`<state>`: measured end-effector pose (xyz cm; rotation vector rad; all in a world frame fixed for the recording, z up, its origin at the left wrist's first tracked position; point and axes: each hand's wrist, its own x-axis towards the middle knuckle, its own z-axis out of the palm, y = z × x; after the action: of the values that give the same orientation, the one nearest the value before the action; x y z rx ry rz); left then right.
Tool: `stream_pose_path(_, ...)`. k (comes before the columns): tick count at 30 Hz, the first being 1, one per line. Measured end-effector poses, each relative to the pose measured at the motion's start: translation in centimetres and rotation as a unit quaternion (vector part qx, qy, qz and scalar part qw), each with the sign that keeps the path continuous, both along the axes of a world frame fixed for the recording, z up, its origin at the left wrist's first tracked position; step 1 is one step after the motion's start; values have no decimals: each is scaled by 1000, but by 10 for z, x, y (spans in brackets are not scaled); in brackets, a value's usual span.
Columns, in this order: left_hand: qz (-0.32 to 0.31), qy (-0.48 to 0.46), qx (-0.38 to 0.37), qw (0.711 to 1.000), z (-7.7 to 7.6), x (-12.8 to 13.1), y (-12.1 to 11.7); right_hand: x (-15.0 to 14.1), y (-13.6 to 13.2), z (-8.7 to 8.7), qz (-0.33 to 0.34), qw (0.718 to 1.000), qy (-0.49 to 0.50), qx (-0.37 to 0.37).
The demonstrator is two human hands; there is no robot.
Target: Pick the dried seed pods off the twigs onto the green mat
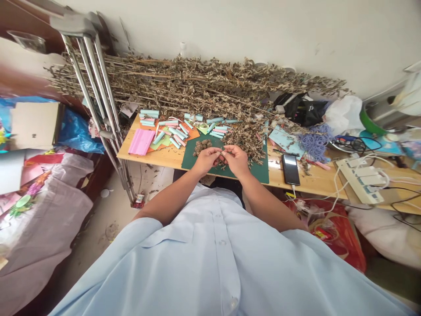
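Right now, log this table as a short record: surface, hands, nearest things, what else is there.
Surface: green cutting mat on a wooden table
Hands: left hand and right hand pinched together over the mat; anything held is too small to tell
Nearest: dried plant clusters on the mat
Also: dried leafy stalks, pink paper, smartphone

Legible markings: none. Print on the red plastic bag (325, 232) at near right and on the small packet (138, 201) on the floor at near left is too small or blurred to read, as is anything on the white power strip (360, 181).
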<state>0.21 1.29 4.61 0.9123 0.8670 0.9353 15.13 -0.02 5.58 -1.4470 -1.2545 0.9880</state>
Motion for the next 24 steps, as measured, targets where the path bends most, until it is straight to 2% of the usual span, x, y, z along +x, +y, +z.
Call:
stream_pose_path(7, -14, -16, 23, 1000, 0, -1, -1, 6, 0, -2, 26, 999, -30, -5)
stream_pose_path(12, -5, -9, 20, 1000, -5, -1, 1, 7, 0, -7, 34, 999, -6, 0)
stream_pose_path(18, 18, 11, 33, 999, -8, -1, 3, 8, 3, -13, 4, 1000, 17, -5)
stream_pose_path(24, 22, -25, 19, 999, -7, -1, 4, 9, 6, -11, -33, 998, 56, 3)
